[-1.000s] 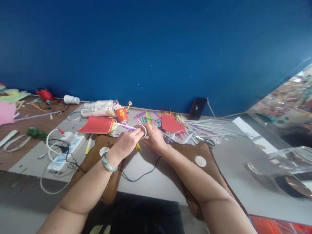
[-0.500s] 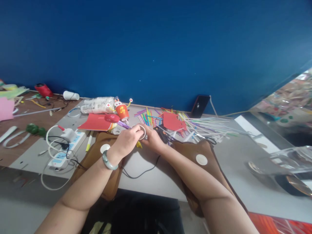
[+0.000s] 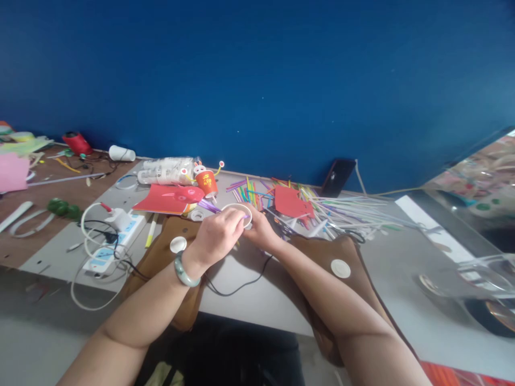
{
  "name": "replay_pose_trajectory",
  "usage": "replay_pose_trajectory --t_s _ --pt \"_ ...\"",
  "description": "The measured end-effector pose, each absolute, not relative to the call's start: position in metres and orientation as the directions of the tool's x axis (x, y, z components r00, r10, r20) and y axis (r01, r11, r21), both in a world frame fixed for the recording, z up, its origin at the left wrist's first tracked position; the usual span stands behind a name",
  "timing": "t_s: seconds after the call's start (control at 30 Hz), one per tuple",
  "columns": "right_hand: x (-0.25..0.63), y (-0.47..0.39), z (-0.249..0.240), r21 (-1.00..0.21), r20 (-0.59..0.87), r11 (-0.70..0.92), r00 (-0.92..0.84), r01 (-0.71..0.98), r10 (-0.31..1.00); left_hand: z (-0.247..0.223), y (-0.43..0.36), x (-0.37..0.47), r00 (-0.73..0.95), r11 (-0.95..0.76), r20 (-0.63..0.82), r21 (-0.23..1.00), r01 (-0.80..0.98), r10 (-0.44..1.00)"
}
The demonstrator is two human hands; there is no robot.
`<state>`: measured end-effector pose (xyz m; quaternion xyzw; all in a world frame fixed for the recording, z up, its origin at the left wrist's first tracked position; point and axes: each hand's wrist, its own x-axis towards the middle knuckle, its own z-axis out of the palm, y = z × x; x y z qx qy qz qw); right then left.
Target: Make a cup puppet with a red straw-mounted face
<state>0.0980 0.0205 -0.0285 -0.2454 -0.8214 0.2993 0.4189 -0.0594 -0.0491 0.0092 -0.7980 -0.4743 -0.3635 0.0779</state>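
Both hands meet over the middle of the table. My left hand, with a greenish bangle at its wrist, is closed at the cup's opening, where a small purple piece shows at the fingertips. My right hand wraps round the far side of a white-rimmed cup, its opening tilted up toward me. The fingers hide most of the cup. Behind my left hand stands a red cup figure with a bunny head and yellow arms.
Coloured pipe cleaners and red paper lie behind my right hand. At the left are red sheets, stacked cups and a power strip with loose cables. A dark phone leans on the wall.
The view has shifted slightly, so most things sit further right. The cup's opening shows more widely between my hands, and a purple piece is now visible at my left fingertips.
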Motion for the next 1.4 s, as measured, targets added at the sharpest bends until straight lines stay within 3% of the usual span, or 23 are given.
replay_pose_trajectory --t_s 0.4,0.87,1.4 --pt "0.099 0.015 -0.023 -0.629 0.596 0.754 -0.504 0.19 0.625 0.023 -0.064 -0.056 0.292 -0.489 0.671 0.121 0.864 0.682" --pt "0.097 0.007 -0.02 -0.643 0.589 0.733 -0.47 0.221 0.658 0.031 -0.075 -0.05 0.211 -0.327 0.529 0.136 0.935 0.822" --pt "0.096 0.008 -0.025 -0.588 0.605 0.77 -0.497 0.248 0.622 0.028 -0.073 -0.051 0.243 -0.338 0.492 0.113 0.934 0.836"
